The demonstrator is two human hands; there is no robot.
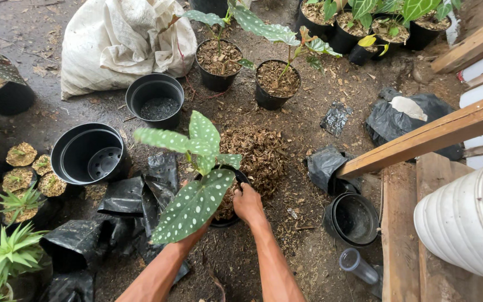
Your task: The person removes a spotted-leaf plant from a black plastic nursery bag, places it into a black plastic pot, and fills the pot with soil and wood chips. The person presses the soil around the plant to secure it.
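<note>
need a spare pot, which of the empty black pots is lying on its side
The empty black pot at left, beside the small seedling pots: its mouth faces the camera. The other empty pots stand upright.

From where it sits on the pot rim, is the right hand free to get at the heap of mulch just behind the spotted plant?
Probably yes: the right hand rests on the black pot, and the mulch heap lies directly beyond it on bare ground, with nothing between.

right hand grips the rim of a black pot holding a spotted-leaf plant; left hand is hidden behind a leaf, beside a mulch pile, empty pots and a white sack
</note>
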